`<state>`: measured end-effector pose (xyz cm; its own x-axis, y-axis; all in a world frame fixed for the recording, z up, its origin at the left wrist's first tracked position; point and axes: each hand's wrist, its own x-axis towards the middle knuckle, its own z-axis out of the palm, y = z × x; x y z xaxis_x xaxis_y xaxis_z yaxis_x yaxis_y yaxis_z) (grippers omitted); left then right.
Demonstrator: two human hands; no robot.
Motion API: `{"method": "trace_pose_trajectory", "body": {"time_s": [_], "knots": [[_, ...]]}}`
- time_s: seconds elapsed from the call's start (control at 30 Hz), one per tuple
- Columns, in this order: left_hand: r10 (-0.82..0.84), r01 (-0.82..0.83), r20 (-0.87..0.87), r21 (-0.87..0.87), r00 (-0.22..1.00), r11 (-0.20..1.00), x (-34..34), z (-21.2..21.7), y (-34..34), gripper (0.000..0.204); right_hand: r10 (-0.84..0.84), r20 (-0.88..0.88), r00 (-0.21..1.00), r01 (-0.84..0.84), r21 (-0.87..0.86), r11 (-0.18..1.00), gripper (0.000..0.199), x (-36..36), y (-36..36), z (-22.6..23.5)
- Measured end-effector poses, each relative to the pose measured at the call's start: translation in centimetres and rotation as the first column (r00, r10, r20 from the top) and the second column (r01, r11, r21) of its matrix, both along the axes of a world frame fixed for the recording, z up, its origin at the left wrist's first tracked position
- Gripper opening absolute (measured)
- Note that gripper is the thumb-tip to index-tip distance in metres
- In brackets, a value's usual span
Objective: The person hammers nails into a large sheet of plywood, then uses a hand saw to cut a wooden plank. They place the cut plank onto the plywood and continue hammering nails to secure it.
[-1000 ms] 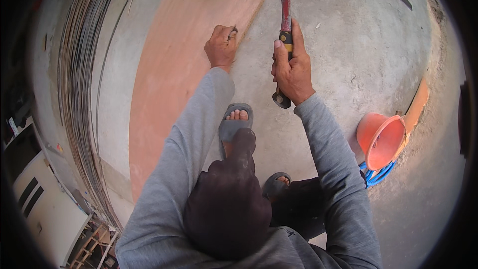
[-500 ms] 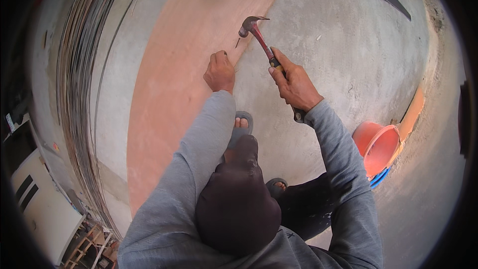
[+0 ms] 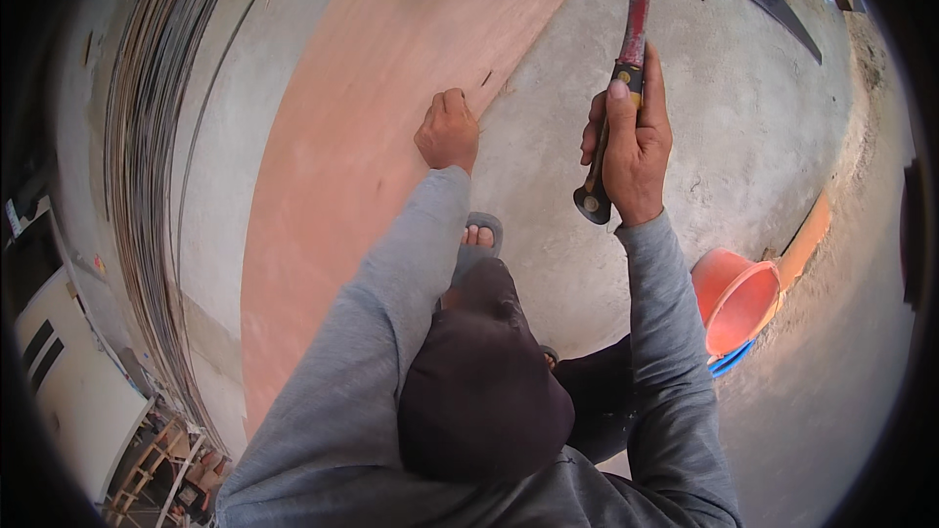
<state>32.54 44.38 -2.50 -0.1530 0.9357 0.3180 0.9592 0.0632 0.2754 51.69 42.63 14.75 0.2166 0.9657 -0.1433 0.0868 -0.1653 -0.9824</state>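
My right hand (image 3: 638, 152) grips a claw hammer (image 3: 638, 15) by its dark handle. The red-and-metal shaft points away from me, and the head is raised at the top edge of the view. A small dark nail (image 3: 487, 77) stands in the reddish plywood sheet (image 3: 342, 166), close to its right edge. Just nearer to me than the nail, my left hand (image 3: 449, 132) is closed over the sheet. Its curled fingers hide whatever they may hold.
Long thin metal rods (image 3: 147, 137) lie bundled on the concrete floor to the left. A handsaw (image 3: 773, 5) lies at the far right. An orange bucket (image 3: 734, 298) with something blue beneath it stands at the right. Another person's fingers show at the sheet's far end.
My right hand has lifted the hammer up and to the right, away from the nail. My left hand stays closed near the same spot, and the view has shifted slightly.
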Motion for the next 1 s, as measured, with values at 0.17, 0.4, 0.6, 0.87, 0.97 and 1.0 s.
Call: {"method": "trace_pose_trajectory", "body": {"time_s": [0.17,0.4,0.6,0.87,0.97,1.0], "knots": [[0.002,-0.003,-0.029,-0.012,1.0,1.0,0.1,-0.1,-0.5,0.008,0.56,0.178,0.809,-0.429,-0.472,0.77,0.053,-0.1,0.1,0.0],[0.008,-0.008,0.01,-0.001,1.0,1.0,0.1,-0.2,-0.2,0.009,-0.088,-0.109,0.99,0.103,0.135,0.985,0.06,-1.3,0.1,0.0],[0.049,-0.043,0.1,-0.061,0.994,0.997,0.2,-0.3,0.2,0.009,0.392,0.12,0.912,-0.276,-0.526,0.804,0.058,-0.8,-0.6,-0.3],[0.028,-0.027,0.056,-0.014,0.998,1.0,0.1,-0.4,-0.7,0.009,0.536,0.133,0.834,-0.381,-0.563,0.733,0.051,-1.2,-1.9,-1.6],[0.055,-0.048,0.106,-0.067,0.993,0.997,0.2,-0.6,-0.9,0.011,0.278,0.155,0.948,-0.188,-0.431,0.883,0.052,-1.3,-1.5,-0.8],[0.054,-0.047,0.108,-0.065,0.993,0.997,0.1,-0.6,-0.8,0.011,0.116,0.111,0.987,-0.09,-0.212,0.973,0.055,-1.3,-1.6,-0.9]]}}
